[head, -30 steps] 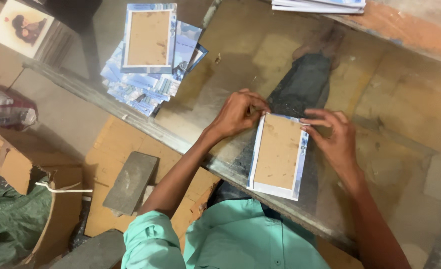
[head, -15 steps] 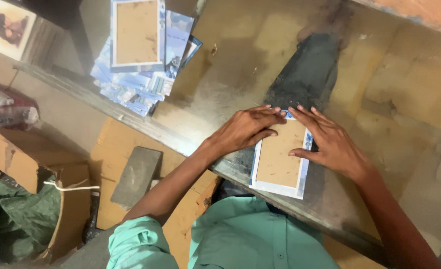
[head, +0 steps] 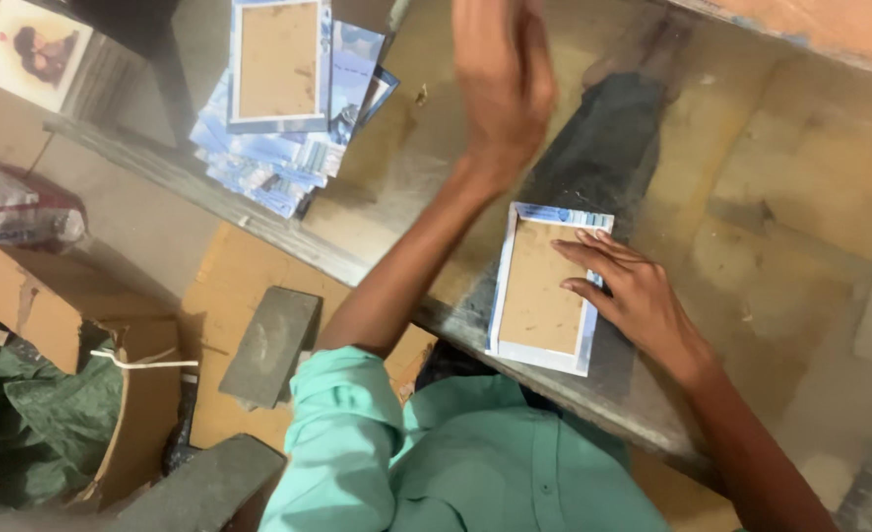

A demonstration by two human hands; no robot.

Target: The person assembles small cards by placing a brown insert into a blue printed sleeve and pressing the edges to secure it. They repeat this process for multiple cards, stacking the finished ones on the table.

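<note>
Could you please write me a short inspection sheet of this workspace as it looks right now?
Surface: worn, dusty glass-topped table.
Job's things: card-backed blue-edged panel lies flat near the table edge.
Clutter: stack of similar panels; grey block; cardboard box.
Grips: right hand presses the panel's right edge; left hand raised, blurred, empty.
Cables: nothing seen.
Surroundings: picture top left; green cloth.

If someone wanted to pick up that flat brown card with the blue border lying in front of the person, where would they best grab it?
Probably by its near short edge. The bordered card lies flat on the table, so there is nothing to pinch from above, but that end seems to reach the table's front edge. The right hand presses its right side, while the left hand is raised clear. Coming from the near left, a thumb could slip underneath.
</note>
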